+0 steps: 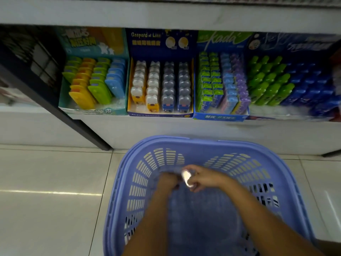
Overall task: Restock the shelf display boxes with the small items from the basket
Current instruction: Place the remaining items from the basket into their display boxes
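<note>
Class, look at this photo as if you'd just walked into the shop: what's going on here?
A person reaches both hands into a lilac slotted plastic basket on the tiled floor, in front of a low white shelf of cardboard display boxes. The right hand pinches a small pale shiny item. The left hand sits beside it, too blurred to tell whether it holds anything. The boxes already look nearly full.

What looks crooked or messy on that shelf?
In the teal display box at the left, the yellow, green and blue flat packs lean sideways in loose, uneven rows. The navy box beside it holds straight, tight rows. Nothing looks spilled or broken.
</note>
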`<state>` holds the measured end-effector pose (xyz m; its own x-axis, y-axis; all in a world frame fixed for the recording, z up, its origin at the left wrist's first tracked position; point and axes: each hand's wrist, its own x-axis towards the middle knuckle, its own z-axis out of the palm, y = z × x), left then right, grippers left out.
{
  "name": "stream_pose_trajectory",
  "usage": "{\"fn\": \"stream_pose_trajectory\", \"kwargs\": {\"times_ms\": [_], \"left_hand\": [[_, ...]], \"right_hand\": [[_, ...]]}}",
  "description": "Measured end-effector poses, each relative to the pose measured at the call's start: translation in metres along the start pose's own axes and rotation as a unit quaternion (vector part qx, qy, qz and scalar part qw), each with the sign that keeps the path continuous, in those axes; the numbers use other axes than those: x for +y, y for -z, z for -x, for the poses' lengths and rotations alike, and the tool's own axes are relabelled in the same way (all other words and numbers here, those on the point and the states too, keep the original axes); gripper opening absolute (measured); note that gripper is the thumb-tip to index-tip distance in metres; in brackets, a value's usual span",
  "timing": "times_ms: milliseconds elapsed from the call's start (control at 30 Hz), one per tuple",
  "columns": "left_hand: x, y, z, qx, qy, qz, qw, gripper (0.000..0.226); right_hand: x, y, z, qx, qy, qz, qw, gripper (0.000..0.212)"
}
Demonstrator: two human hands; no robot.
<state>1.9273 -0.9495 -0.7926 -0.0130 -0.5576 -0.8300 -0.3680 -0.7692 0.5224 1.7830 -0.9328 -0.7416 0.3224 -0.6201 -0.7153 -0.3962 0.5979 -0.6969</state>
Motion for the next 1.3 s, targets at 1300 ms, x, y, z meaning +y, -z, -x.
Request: {"fn": "stream_pose_trajectory", "kwargs": {"times_ms": [1300], "left_hand": [[0.288, -0.249, 0.180, 0.058, -0.598, -0.107, 0.792, 0.038]], "right_hand": [[0.009, 0.355, 0.220, 0.653, 0.139, 0.049, 0.743, 0.034]]}}
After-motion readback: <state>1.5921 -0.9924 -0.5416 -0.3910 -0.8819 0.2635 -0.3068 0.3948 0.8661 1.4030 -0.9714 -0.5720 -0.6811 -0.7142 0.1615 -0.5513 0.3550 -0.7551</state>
